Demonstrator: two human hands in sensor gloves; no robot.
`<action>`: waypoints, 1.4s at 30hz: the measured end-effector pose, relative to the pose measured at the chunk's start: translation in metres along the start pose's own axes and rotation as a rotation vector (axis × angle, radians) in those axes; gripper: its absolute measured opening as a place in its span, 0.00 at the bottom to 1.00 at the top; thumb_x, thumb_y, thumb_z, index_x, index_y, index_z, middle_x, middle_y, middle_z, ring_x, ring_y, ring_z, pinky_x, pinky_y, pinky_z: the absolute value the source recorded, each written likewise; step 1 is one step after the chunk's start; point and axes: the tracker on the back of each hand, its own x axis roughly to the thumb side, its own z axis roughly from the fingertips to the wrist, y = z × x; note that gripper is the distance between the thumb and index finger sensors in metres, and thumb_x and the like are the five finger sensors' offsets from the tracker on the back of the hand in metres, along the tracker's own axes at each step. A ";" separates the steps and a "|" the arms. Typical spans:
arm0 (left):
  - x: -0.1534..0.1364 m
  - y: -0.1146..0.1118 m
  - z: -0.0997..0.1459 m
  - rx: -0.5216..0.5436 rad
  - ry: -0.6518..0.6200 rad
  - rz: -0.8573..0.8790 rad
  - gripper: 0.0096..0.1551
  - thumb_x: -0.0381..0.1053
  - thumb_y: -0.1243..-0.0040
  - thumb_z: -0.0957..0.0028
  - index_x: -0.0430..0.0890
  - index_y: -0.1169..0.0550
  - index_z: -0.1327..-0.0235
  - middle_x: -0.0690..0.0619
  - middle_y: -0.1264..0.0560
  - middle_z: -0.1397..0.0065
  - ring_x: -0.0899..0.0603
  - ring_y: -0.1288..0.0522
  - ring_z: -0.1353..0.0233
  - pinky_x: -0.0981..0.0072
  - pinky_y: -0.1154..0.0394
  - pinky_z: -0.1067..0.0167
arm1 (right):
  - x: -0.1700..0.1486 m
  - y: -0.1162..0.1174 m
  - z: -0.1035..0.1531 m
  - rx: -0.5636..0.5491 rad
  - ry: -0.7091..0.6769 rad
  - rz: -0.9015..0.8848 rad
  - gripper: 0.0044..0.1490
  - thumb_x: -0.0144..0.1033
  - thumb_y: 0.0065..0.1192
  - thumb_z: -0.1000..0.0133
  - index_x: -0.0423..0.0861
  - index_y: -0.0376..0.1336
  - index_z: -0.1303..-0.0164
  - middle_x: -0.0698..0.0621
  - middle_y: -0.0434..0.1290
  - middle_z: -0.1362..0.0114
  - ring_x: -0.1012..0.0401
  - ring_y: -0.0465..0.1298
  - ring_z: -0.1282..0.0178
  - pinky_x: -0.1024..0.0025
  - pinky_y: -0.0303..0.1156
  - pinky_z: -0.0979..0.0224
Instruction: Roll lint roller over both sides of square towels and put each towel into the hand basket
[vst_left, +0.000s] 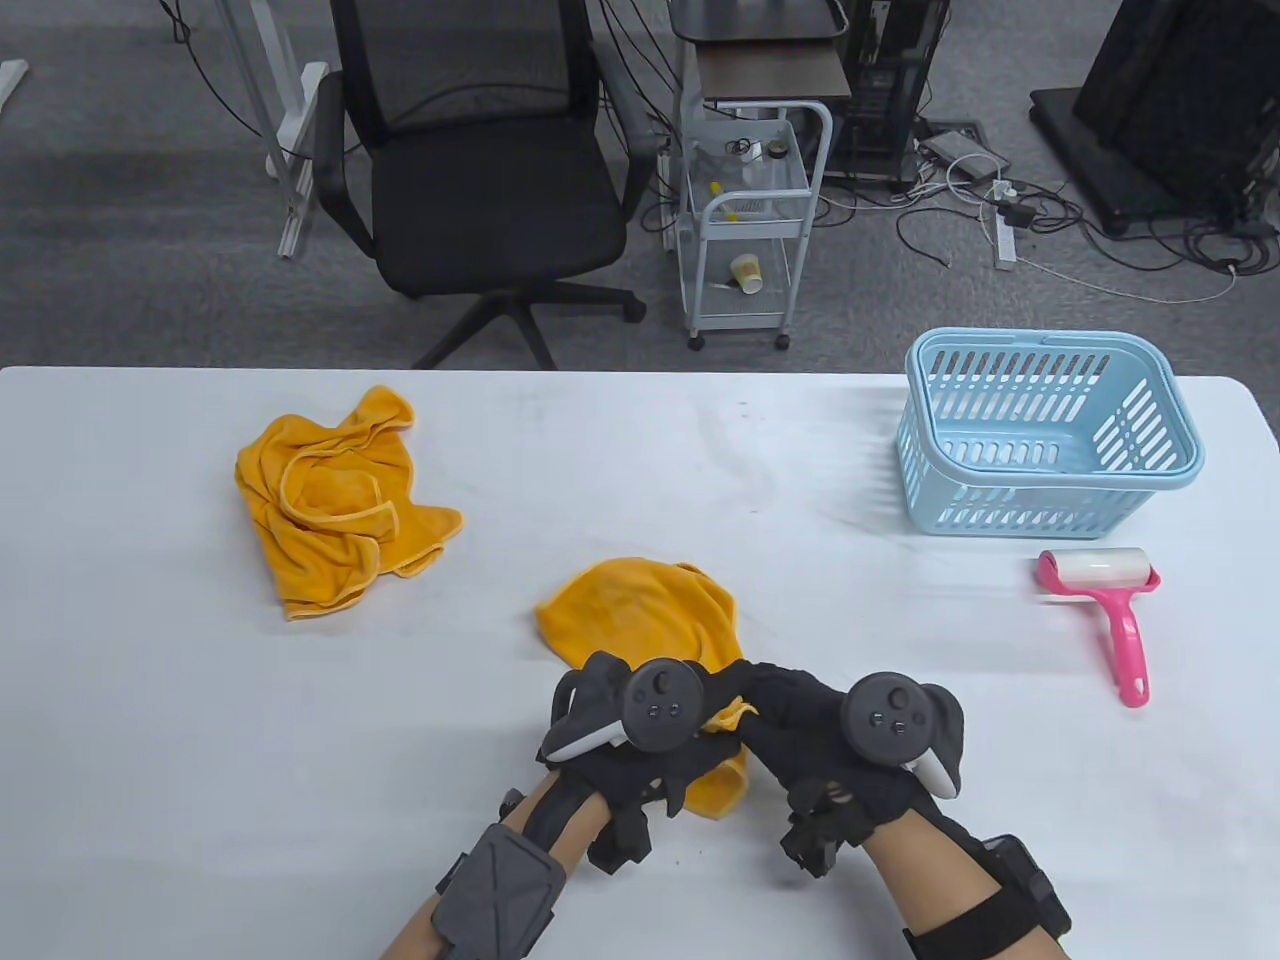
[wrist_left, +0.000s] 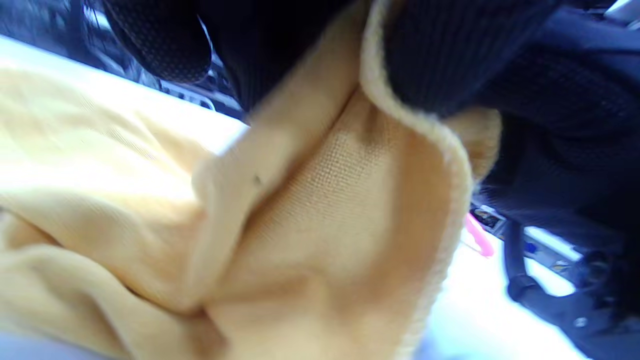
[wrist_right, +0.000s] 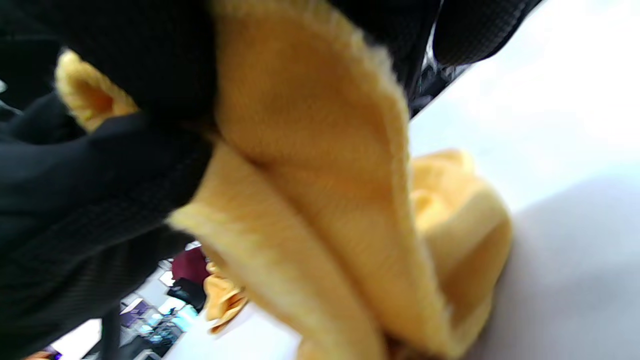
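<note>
Near towel (vst_left: 640, 620) bunched at the table's (vst_left: 200, 750) front centre, its near edge gathered up between both hands. Left hand (vst_left: 620, 740) and right hand (vst_left: 850, 750) close together, touching the same hem — gloved fingers (wrist_left: 430, 60) curled over the stitched border in the left wrist view, cloth pinched likewise in the right wrist view. Neither hand spread flat; both clamped on fabric, nothing else held.

Soft, light, limp microfibre by the look of it: no stiffness to rely on, likely to sag and fold wherever unsupported. Best taken at two neighbouring corners along the hem and drawn apart, so as to lie flat for rolling. No clear long axis in its crumpled state; bulk running away from the hands toward the table's middle.

Second towel (vst_left: 340, 500) heaped well apart on the left, untouched. Lint roller (vst_left: 1105, 600) lying flat at the right, just in front of the hand basket (vst_left: 1045, 440) — roll end toward the basket, handle pointing back to the table's near edge. Basket upright, no towel in it.
</note>
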 end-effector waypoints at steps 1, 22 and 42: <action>-0.001 0.000 0.000 0.002 0.005 -0.015 0.31 0.55 0.40 0.44 0.61 0.34 0.27 0.50 0.27 0.24 0.35 0.23 0.29 0.30 0.34 0.29 | 0.001 -0.002 0.001 -0.015 -0.006 0.037 0.26 0.51 0.66 0.43 0.42 0.77 0.50 0.43 0.77 0.32 0.41 0.70 0.27 0.34 0.63 0.29; -0.063 0.055 0.029 0.465 0.495 -0.374 0.24 0.49 0.34 0.45 0.57 0.24 0.35 0.49 0.18 0.32 0.34 0.16 0.34 0.34 0.28 0.33 | 0.035 -0.036 0.016 -0.277 -0.120 0.502 0.26 0.51 0.66 0.42 0.42 0.77 0.50 0.45 0.76 0.30 0.41 0.68 0.25 0.34 0.61 0.27; -0.024 0.229 0.143 0.523 0.102 -0.077 0.21 0.52 0.31 0.46 0.56 0.22 0.39 0.52 0.16 0.36 0.40 0.11 0.39 0.38 0.25 0.33 | 0.060 -0.222 0.031 -0.447 -0.054 0.173 0.26 0.44 0.72 0.45 0.44 0.73 0.41 0.43 0.73 0.27 0.40 0.68 0.24 0.32 0.61 0.27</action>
